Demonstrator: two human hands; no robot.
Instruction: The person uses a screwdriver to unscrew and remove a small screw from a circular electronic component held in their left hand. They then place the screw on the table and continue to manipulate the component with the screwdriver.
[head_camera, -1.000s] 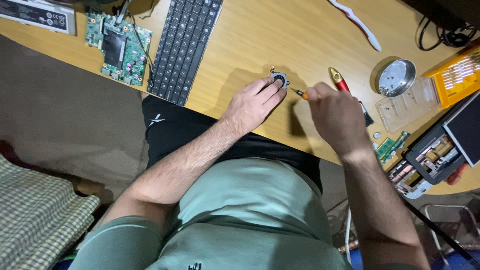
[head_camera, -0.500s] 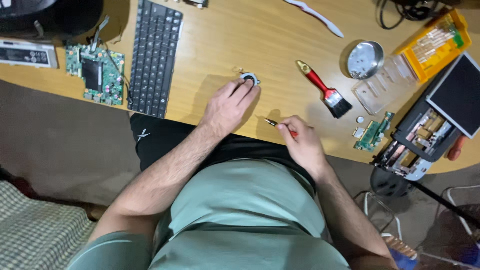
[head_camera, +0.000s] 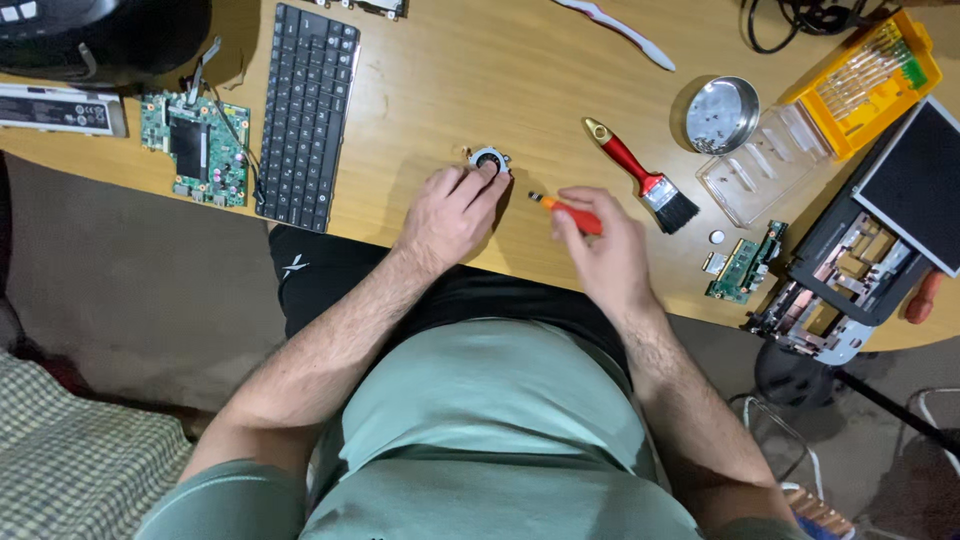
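Note:
My left hand (head_camera: 452, 212) rests on the wooden table (head_camera: 480, 80), its fingertips touching a small round fan part (head_camera: 489, 159). My right hand (head_camera: 603, 252) grips a small orange-handled screwdriver (head_camera: 566, 211), whose tip points left, a short way to the right of the fan part and apart from it. A red-handled brush (head_camera: 640, 178) with black bristles lies just right of my right hand.
A black keyboard (head_camera: 306, 114) and a green circuit board (head_camera: 196, 148) lie at the left. A round metal dish (head_camera: 722, 114), a clear plastic tray (head_camera: 768, 172), a yellow tool case (head_camera: 868, 80), a small green board (head_camera: 744, 264) and an opened laptop chassis (head_camera: 868, 262) sit at the right.
The right hand with the screwdriver has drawn back from the fan part toward the table's near edge, then lifted slightly. The left hand stays on the fan part.

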